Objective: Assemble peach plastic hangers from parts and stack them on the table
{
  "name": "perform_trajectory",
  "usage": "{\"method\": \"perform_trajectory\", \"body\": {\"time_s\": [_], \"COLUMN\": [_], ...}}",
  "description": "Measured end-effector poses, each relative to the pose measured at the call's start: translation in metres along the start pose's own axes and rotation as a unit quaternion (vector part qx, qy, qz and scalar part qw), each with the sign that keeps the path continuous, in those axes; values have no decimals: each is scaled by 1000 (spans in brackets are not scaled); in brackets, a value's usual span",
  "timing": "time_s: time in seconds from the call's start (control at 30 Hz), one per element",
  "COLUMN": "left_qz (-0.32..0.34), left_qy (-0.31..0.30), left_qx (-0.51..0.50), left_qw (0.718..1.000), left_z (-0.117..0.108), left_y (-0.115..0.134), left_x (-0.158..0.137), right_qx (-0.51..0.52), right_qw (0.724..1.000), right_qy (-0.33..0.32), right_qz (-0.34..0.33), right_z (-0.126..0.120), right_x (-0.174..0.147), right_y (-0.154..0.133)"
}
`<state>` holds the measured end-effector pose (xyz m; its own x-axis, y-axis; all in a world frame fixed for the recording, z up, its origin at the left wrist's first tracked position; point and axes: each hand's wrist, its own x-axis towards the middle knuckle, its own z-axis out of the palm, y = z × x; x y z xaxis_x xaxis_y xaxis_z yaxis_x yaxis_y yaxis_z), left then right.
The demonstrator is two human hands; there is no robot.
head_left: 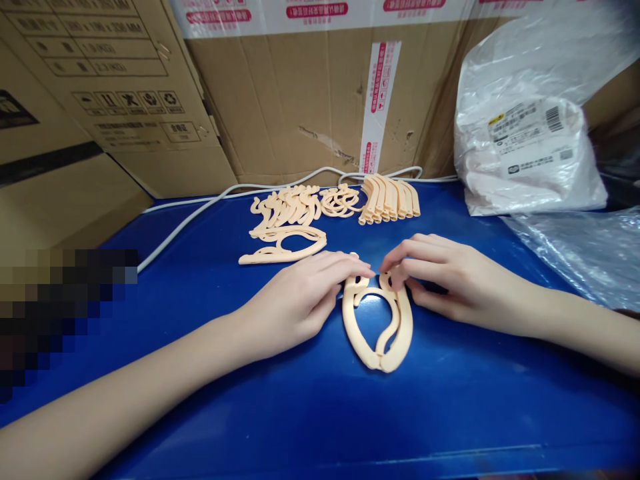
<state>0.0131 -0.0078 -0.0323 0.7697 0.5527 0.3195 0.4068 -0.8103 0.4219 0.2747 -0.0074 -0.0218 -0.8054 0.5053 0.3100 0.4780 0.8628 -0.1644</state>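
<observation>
— How many do we count?
— Two folded pieces: a hanger (353, 327) between our hands, mid-counter, and a second hanger (300, 254) farther back, to the left. Behind are three heaps, curved pieces (287, 207), thin loops (340, 200) and bent arms (390, 200), too overlapped for us to count.
— And ours, how does it look?
— Pale peach, teardrop-shaped, its joint toward us, a curved strip inside. Our left hand (315, 287) grips one far end, our right hand (450, 277) the other.
— Our room?
— Blue counter (300, 413) runs from our hanger to the near edge, well apart. A white cable (190, 230) and cardboard box (300, 100) bound the back; a plastic bag (530, 153) stands back right.
</observation>
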Motion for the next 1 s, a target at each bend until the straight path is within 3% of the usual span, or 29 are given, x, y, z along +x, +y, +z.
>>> {"method": "perform_trajectory", "body": {"time_s": [0.17,0.27,0.7,1.0], "left_qz": [0,-3,27,3], "left_qy": [-8,-14,-24,-20], "left_qx": [44,60,78,69], "left_qw": [999,998,996,997], "left_z": [-2,-3,-3,-1], "left_y": [4,7,9,11], "left_x": [-1,0,-1,-3], "right_qx": [-29,-48,-101,-37], "right_qw": [998,996,995,999], "right_qy": [36,22,21,-30], "right_qz": [53,67,19,17], "right_z": [-3,-5,-9,-7], "right_x": [0,0,0,0], "right_y": [-2,-7,-18,-15]}}
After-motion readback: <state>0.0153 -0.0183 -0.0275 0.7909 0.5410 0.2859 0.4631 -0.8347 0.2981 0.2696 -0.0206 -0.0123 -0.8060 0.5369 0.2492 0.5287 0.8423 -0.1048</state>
